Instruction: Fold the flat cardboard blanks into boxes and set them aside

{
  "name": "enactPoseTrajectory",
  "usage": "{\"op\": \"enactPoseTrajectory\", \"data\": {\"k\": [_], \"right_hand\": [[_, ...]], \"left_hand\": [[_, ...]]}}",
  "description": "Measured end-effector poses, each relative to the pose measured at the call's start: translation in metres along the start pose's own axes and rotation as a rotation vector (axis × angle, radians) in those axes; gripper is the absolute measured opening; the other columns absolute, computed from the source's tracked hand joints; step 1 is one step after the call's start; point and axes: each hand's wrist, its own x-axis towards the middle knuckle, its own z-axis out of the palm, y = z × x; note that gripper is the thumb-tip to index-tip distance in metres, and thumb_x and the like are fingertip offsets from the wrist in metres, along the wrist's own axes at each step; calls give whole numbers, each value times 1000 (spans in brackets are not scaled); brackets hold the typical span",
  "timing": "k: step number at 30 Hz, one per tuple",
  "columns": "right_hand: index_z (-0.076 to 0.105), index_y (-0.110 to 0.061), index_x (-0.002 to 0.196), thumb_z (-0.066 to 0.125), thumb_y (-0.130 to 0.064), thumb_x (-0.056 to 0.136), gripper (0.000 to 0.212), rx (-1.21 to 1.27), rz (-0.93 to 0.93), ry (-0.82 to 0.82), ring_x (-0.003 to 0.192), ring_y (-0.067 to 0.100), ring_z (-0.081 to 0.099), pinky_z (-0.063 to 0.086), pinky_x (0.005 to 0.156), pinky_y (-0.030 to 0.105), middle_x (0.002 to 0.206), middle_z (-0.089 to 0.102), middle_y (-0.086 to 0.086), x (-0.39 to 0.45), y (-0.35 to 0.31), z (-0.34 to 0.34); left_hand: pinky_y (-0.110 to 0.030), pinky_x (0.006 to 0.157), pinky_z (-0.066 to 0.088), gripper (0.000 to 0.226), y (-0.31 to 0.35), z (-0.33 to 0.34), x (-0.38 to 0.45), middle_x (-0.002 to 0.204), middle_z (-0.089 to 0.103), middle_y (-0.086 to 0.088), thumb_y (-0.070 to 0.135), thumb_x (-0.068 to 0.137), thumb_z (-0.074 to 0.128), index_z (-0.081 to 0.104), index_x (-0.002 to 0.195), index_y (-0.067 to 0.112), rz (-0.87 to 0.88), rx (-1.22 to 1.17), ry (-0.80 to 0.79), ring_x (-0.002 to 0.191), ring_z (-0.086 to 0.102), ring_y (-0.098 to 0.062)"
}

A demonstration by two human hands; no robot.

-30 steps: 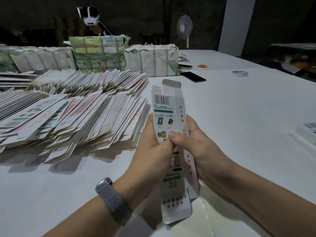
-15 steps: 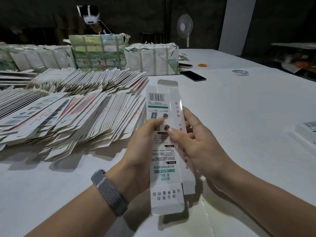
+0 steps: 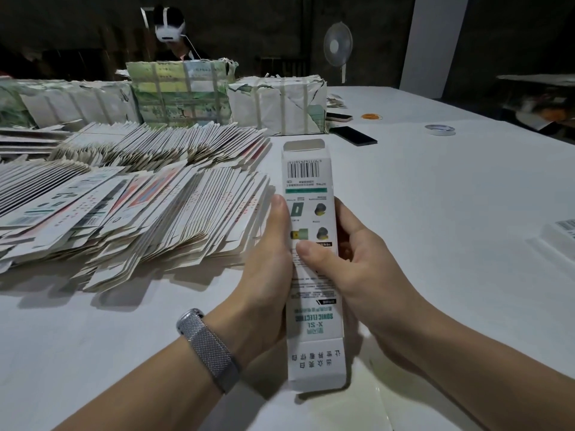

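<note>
A long narrow white box blank (image 3: 308,181) with a barcode and green print stands lengthwise above the table, its printed back panel facing me and both end flaps sticking out. My left hand (image 3: 264,275), with a mesh watch band on the wrist, grips its left edge. From the other side my right hand (image 3: 364,275) holds the right edge, thumb across the panel. A big fanned pile of flat blanks (image 3: 130,209) lies on the white table (image 3: 435,244) to the left.
Wrapped bundles (image 3: 280,104) stand behind the pile. A black phone (image 3: 353,135), a tape roll (image 3: 439,130) and an orange ring (image 3: 371,116) lie farther back. A box (image 3: 563,231) sits at the right edge. A person with a headset (image 3: 169,29) is at the far side.
The blank has turned so its barcode panel faces me squarely. Both hands slid to its two side edges, and it now looks squared into a tube.
</note>
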Motion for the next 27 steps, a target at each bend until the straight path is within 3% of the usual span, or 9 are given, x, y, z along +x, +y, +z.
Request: {"op": "enactPoseTrajectory", "data": {"k": [3, 5, 8, 12, 16, 20, 24, 27], "right_hand": [[54, -36, 136, 64, -23, 93, 46, 2, 12, -1, 104, 17, 72, 60, 83, 34, 118, 73, -6, 0, -2, -2], [59, -33, 132, 61, -23, 97, 36, 22, 11, 15, 102, 18, 73, 60, 81, 32, 115, 74, -4, 2, -6, -5], [67, -23, 125, 56, -32, 93, 35, 84, 11, 76, 95, 18, 75, 59, 74, 25, 107, 77, 1, 5, -15, -14], [70, -19, 121, 57, -31, 90, 36, 60, -19, 104, 94, 17, 74, 58, 73, 23, 105, 77, 1, 7, -19, -19], [70, -19, 121, 59, -32, 89, 36, 41, -13, 111, 93, 20, 74, 59, 72, 27, 104, 77, 2, 7, -18, -20], [71, -21, 120, 63, -30, 84, 37, 65, -7, 97, 88, 24, 75, 61, 72, 34, 99, 77, 8, 7, -18, -19], [60, -31, 134, 69, -30, 78, 57, 70, 17, 117, 84, 29, 75, 63, 75, 45, 99, 76, 15, 8, -15, -19], [54, -33, 140, 70, -31, 77, 64, 59, 28, 135, 84, 29, 75, 63, 77, 45, 100, 75, 18, 9, -12, -18]], "left_hand": [[-39, 67, 64, 55, -2, 0, 1, 99, 79, -10, 63, 97, 37, 81, 94, 31, 3, 9, -29, 86, 78, -29], [-36, 66, 63, 53, -2, 0, 2, 100, 78, -13, 60, 96, 39, 78, 106, 25, 26, 15, -48, 87, 77, -29], [-41, 79, 63, 54, 1, 0, 4, 109, 75, -16, 56, 91, 43, 65, 124, 20, 128, 98, -95, 98, 75, -31], [-41, 74, 64, 44, 8, -5, 6, 101, 76, -10, 54, 91, 45, 68, 116, 25, 190, 202, -133, 89, 74, -27], [-47, 73, 62, 46, 15, -9, 6, 98, 77, -11, 53, 87, 52, 70, 114, 20, 217, 259, -126, 83, 73, -27], [-38, 63, 60, 47, 14, -15, 7, 92, 77, -4, 48, 86, 57, 60, 120, 16, 221, 231, -149, 74, 73, -19], [-36, 67, 62, 50, 10, -18, 12, 106, 77, -3, 47, 93, 61, 48, 135, 25, 252, 211, -177, 84, 74, -22], [-36, 67, 61, 53, 9, -21, 15, 106, 78, -2, 44, 91, 56, 42, 141, 32, 260, 230, -179, 87, 75, -23]]}}
